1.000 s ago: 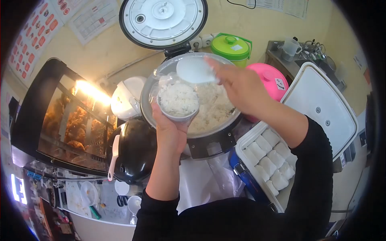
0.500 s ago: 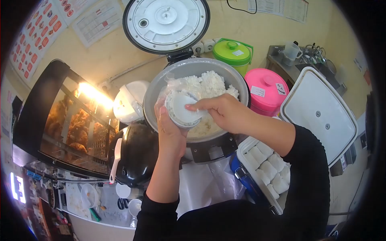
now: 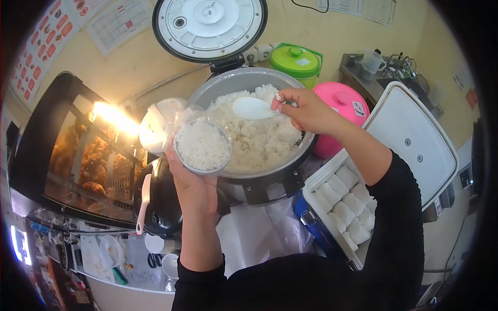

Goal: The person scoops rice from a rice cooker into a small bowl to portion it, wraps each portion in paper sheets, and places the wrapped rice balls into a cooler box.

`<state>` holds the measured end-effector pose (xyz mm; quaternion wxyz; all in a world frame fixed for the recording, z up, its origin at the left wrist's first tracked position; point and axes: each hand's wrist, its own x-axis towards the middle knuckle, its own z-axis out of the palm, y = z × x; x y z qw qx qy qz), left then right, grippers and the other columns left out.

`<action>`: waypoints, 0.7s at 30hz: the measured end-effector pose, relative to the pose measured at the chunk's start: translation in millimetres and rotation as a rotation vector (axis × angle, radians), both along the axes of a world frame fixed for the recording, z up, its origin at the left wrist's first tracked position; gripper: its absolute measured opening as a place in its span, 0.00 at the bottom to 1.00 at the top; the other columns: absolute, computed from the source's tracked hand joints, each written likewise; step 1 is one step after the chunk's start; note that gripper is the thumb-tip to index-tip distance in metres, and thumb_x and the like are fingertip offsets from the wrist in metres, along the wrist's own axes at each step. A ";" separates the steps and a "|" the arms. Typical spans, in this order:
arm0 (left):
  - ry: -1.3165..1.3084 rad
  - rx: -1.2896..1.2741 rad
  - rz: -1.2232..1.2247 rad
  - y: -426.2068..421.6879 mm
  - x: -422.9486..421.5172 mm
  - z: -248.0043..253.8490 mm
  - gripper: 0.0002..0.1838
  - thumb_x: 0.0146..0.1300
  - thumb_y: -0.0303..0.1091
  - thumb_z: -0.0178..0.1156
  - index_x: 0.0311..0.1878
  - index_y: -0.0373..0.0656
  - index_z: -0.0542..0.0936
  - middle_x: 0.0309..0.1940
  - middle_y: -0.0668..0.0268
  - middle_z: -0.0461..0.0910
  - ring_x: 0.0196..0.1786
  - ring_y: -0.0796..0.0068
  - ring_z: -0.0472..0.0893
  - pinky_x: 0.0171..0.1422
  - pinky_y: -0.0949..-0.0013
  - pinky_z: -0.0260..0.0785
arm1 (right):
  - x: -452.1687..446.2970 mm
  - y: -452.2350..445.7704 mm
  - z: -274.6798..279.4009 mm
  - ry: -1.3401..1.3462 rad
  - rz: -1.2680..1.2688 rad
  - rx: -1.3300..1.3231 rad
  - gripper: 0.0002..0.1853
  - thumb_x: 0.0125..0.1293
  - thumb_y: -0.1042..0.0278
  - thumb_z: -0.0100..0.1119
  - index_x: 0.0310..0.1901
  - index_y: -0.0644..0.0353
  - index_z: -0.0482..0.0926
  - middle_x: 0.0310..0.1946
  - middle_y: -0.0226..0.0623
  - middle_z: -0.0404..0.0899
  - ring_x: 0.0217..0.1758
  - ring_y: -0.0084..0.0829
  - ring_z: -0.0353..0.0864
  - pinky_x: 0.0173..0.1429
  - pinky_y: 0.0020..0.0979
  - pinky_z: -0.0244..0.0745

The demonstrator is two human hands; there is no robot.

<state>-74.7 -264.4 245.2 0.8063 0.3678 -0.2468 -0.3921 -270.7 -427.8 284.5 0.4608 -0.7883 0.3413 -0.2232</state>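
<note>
My left hand point(image 3: 192, 184) holds up a small bowl point(image 3: 208, 171) heaped with white rice point(image 3: 203, 146), and clear plastic film point(image 3: 194, 113) shows at its far edge. In my right hand point(image 3: 312, 111) is a white rice paddle point(image 3: 251, 108), gripped by the handle with rice grains stuck on the fingers. The paddle's blade hovers over the loose rice point(image 3: 267, 142) inside a big rice cooker point(image 3: 207, 96). Its round lid point(image 3: 210, 36) stands raised behind the pot. The bowl is at the cooker's front left rim.
To the left stands a lit glass cabinet point(image 3: 85, 155) of fried food, beside a black rounded appliance point(image 3: 166, 199) and a pink spatula point(image 3: 144, 202). At right are a cooler box point(image 3: 306, 215) of white wrapped bundles, a pink container point(image 3: 340, 101) and a green one point(image 3: 293, 62).
My left hand has moved left with the bowl, turning its rice into full view. My right hand has lifted the paddle off the bowl, up and right, over the cooker.
</note>
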 end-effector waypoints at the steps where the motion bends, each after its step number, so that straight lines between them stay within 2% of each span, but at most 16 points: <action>1: 0.005 -0.006 -0.001 1.3 -0.1 -1.4 0.36 0.71 0.65 0.35 0.70 0.47 0.61 0.64 0.61 0.69 0.64 0.61 0.73 0.57 0.52 0.76 | -1.0 -2.0 -2.0 0.016 0.008 -0.006 0.06 0.71 0.70 0.48 0.42 0.55 0.76 0.22 0.24 0.67 0.17 0.15 0.64 0.21 0.21 0.58; 5: 0.007 0.006 -0.003 2.1 -6.1 1.7 0.35 0.72 0.64 0.34 0.70 0.47 0.61 0.64 0.62 0.69 0.64 0.61 0.73 0.57 0.52 0.76 | -3.6 -11.7 -11.1 0.069 0.111 -0.133 0.12 0.72 0.75 0.40 0.46 0.54 0.76 0.18 0.23 0.61 0.18 0.16 0.61 0.24 0.21 0.59; 7: -0.029 0.009 -0.007 2.0 -8.9 -0.7 0.35 0.72 0.64 0.34 0.70 0.48 0.61 0.64 0.62 0.69 0.63 0.61 0.74 0.57 0.52 0.76 | -4.2 -3.3 -3.3 0.034 0.063 -0.094 0.16 0.70 0.78 0.37 0.49 0.53 0.76 0.23 0.27 0.67 0.19 0.16 0.62 0.25 0.22 0.62; 8: -0.009 0.035 -0.041 1.9 -10.4 -0.9 0.33 0.72 0.62 0.33 0.70 0.49 0.60 0.65 0.61 0.68 0.65 0.60 0.72 0.60 0.51 0.73 | -3.8 1.4 0.1 0.016 0.040 -0.075 0.19 0.70 0.80 0.35 0.51 0.52 0.76 0.25 0.29 0.71 0.20 0.17 0.62 0.26 0.22 0.63; 10: 0.032 0.084 -0.107 0.9 -13.4 -0.4 0.31 0.74 0.59 0.31 0.72 0.52 0.57 0.67 0.60 0.65 0.68 0.58 0.68 0.66 0.51 0.69 | -2.9 2.2 -2.6 -0.127 0.080 -0.106 0.23 0.67 0.84 0.35 0.55 0.49 0.76 0.37 0.33 0.75 0.24 0.18 0.67 0.28 0.22 0.65; 11: 0.059 0.094 -0.151 -0.1 -15.9 -0.3 0.31 0.74 0.59 0.31 0.72 0.51 0.57 0.67 0.59 0.66 0.68 0.58 0.69 0.66 0.51 0.69 | -2.0 4.7 -1.1 -0.167 0.128 -0.117 0.26 0.66 0.85 0.35 0.57 0.48 0.76 0.44 0.34 0.75 0.29 0.19 0.69 0.30 0.22 0.66; 14: 0.152 0.124 -0.294 -0.3 -24.0 1.4 0.32 0.74 0.59 0.29 0.72 0.49 0.57 0.66 0.59 0.66 0.67 0.57 0.70 0.65 0.50 0.70 | -0.5 20.7 11.6 -0.218 0.327 -0.131 0.34 0.60 0.91 0.35 0.61 0.45 0.75 0.63 0.35 0.68 0.44 0.21 0.74 0.35 0.21 0.70; 17: 0.257 0.141 -0.400 2.0 -30.7 6.3 0.33 0.74 0.60 0.27 0.71 0.47 0.58 0.66 0.58 0.67 0.66 0.56 0.71 0.64 0.48 0.71 | 2.2 32.9 8.2 -0.108 0.256 -0.525 0.40 0.53 0.95 0.38 0.61 0.42 0.76 0.67 0.38 0.62 0.60 0.29 0.70 0.43 0.24 0.72; 20: 0.299 0.127 -0.349 0.9 -33.7 3.4 0.34 0.74 0.61 0.26 0.71 0.47 0.59 0.66 0.58 0.67 0.66 0.56 0.71 0.63 0.48 0.72 | 5.2 32.7 1.8 -0.021 -0.137 -0.916 0.42 0.48 0.97 0.39 0.59 0.39 0.79 0.69 0.42 0.58 0.66 0.39 0.66 0.56 0.30 0.71; 21: 0.274 0.129 -0.321 0.7 -34.2 3.8 0.34 0.73 0.61 0.26 0.71 0.47 0.59 0.66 0.58 0.67 0.66 0.56 0.71 0.63 0.48 0.72 | 5.4 35.7 2.8 -0.030 -0.110 -0.893 0.42 0.48 0.97 0.40 0.58 0.39 0.80 0.69 0.43 0.58 0.67 0.41 0.65 0.60 0.31 0.69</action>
